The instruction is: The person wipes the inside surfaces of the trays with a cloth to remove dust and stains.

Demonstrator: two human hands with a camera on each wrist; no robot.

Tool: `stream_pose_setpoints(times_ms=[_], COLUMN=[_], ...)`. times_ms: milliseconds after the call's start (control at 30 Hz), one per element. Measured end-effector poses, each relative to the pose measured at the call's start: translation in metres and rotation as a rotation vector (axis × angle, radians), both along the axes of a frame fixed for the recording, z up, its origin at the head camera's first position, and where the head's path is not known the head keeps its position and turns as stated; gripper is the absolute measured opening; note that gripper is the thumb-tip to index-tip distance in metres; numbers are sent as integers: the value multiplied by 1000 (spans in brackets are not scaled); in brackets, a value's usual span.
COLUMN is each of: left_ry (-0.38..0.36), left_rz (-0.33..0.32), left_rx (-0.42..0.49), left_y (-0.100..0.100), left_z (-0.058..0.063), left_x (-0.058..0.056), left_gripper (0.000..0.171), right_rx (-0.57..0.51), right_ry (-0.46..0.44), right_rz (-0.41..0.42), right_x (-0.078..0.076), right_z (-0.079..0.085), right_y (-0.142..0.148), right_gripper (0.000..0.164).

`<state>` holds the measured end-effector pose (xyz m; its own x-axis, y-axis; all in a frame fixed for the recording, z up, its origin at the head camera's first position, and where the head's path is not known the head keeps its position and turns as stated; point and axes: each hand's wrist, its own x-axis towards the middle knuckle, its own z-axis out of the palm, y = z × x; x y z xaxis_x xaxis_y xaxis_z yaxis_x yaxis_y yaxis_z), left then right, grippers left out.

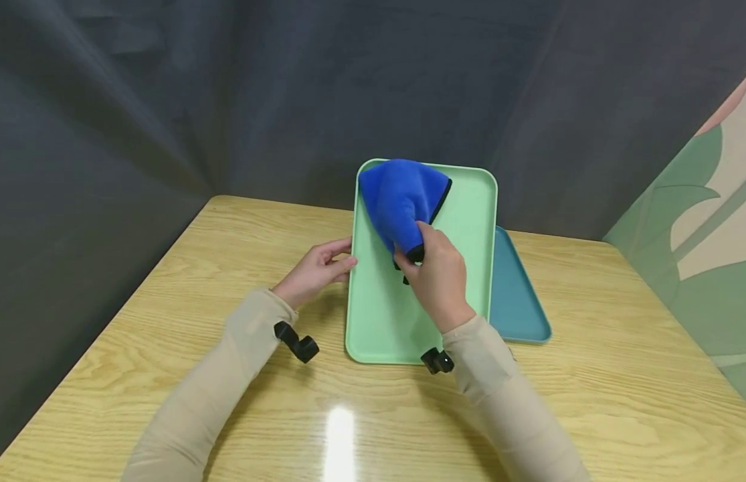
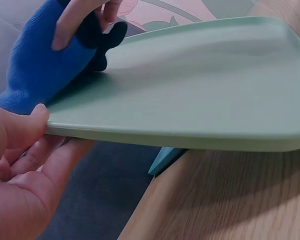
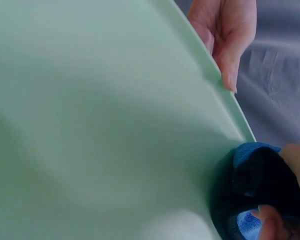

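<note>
My left hand (image 1: 315, 271) grips the left rim of a light green tray (image 1: 379, 321), thumb on top and fingers beneath, as the left wrist view shows. The tray is held up at a tilt, its far end raised. In my right hand (image 1: 439, 274) is a bunched blue cloth (image 1: 399, 194) with black edging, pinched near its lower end between thumb and fingers. The cloth lies against the tray's upper left corner. In the right wrist view the cloth (image 3: 247, 147) shows folds and dark trim beside the tray rim.
A blue tray (image 1: 520, 294) lies on the wooden table (image 1: 258, 234), partly hidden behind the green one. A dark curtain (image 1: 288, 100) hangs along the far table edge. At the right stands a leaf-patterned panel (image 1: 698, 268).
</note>
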<state>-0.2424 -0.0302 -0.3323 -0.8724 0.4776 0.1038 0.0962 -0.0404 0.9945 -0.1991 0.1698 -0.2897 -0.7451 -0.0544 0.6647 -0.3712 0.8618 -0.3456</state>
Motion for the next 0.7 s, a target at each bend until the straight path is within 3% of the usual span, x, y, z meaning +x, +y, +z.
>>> stream_pose_setpoints(times_ms=[233, 700], left_ry=[-7, 7], left_rz=[2, 9], left_rx=[1, 4], left_y=[2, 3], left_z=[-1, 1], left_x=[0, 3], left_gripper=[49, 48], right_rx=[-1, -40], right_ry=[10, -30], right_rz=[8, -43], right_x=[-2, -4], right_z=[-2, -2], right_y=[-5, 21], right_gripper=[39, 43])
